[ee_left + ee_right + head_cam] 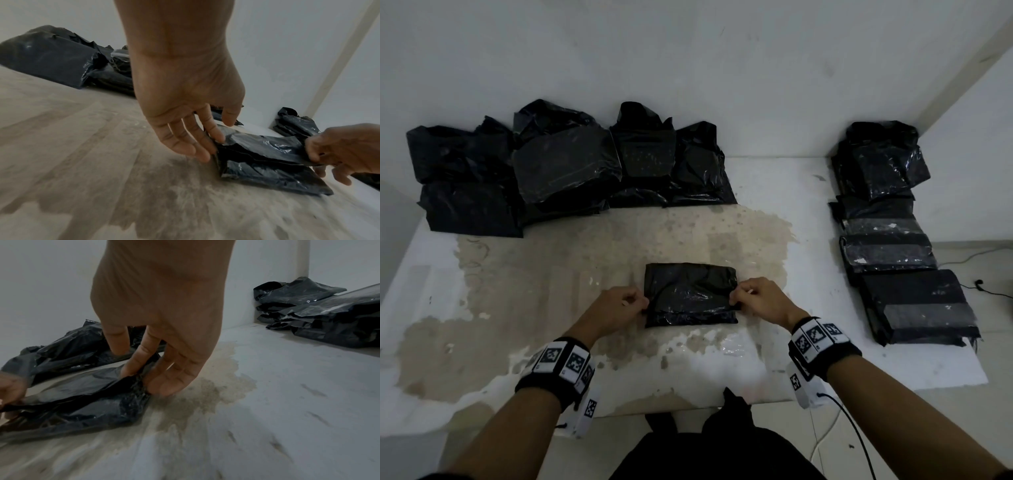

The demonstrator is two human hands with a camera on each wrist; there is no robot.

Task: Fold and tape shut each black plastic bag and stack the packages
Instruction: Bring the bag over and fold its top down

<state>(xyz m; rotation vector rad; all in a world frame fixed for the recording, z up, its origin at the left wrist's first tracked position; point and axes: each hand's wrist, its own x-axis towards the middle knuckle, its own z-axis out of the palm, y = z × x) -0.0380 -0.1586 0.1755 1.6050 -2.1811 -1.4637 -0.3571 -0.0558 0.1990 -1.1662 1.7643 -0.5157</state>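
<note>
Black plastic bag pinched by both hands.

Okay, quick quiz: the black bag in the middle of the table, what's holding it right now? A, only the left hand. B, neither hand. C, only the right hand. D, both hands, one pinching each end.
D: the left hand pinches the black bag at its left end, the right hand at its right end.

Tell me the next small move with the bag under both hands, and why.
Probably draw the flap toward the body and press it flat. The left hand and right hand each pinch an end of the flap on the black bag, and no tape shows on it yet.
</note>
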